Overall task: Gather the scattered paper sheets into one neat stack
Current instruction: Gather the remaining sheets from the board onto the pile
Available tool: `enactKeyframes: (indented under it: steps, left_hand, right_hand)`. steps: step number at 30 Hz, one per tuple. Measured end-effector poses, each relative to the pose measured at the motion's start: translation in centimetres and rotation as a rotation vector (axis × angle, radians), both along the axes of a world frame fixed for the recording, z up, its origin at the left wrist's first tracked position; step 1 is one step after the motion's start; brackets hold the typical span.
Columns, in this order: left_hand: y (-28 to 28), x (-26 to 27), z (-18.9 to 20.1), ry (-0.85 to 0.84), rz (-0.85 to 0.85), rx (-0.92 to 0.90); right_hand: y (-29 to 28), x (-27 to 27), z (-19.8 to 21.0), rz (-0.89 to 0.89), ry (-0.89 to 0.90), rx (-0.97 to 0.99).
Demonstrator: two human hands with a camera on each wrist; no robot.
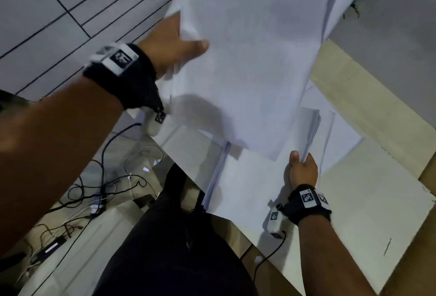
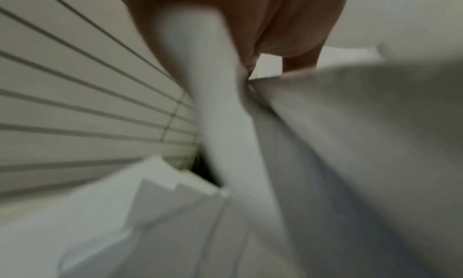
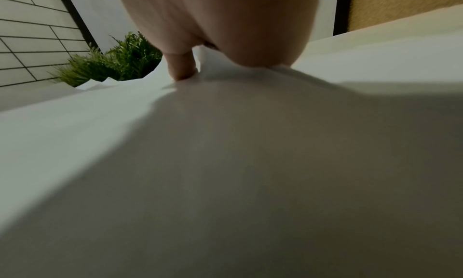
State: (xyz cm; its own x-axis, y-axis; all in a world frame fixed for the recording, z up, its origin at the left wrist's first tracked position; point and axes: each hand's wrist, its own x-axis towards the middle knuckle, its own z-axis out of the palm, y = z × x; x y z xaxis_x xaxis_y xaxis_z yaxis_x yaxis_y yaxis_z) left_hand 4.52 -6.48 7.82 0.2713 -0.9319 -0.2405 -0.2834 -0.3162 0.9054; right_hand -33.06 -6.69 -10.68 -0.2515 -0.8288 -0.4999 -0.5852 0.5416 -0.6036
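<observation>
My left hand (image 1: 179, 45) grips a thick bundle of white paper sheets (image 1: 247, 59) by its left edge and holds it lifted above the table, thumb on top. The bundle fills the upper middle of the head view and hides the sheets behind it. In the blurred left wrist view the held sheets (image 2: 225, 124) run down from my palm (image 2: 250, 25). My right hand (image 1: 302, 168) pinches the near edge of a smaller sheaf of sheets (image 1: 311, 126) lying on the table. More sheets (image 1: 238, 177) lie flat below, near the table's front edge. The right wrist view shows my thumb (image 3: 183, 70) pressed on white paper (image 3: 225, 143).
The white table (image 1: 368, 201) stretches to the right, with a tan surface (image 1: 368, 97) beyond it. Tangled cables (image 1: 99, 192) lie on the floor at the left. A tiled wall (image 1: 59, 19) stands behind. A green plant (image 3: 112, 64) sits at the table's far side.
</observation>
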Motion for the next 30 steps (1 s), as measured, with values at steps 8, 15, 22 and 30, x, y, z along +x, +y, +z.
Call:
enactKeyframes:
  steps: [8, 15, 22, 30]
  left_hand:
    - [4.2, -10.3, -12.7, -0.095, -0.238, 0.441]
    - [6.2, -13.6, -14.5, -0.270, -0.315, 0.394]
    - [5.4, -12.7, -14.9, -0.113, -0.141, 0.355]
    - [1.0, -10.4, -12.5, 0.416, 0.141, 0.071]
  right_hand:
    - [-0.1, 0.4, 1.7, -0.221, -0.163, 0.066]
    - [0.1, 0.8, 3.3, -0.315, -0.399, 0.114]
    - [0.2, 0.2, 3.7, -0.031, -0.244, -0.022]
    - [2.0, 0.0, 4.4, -0.035, -0.520, 0.135]
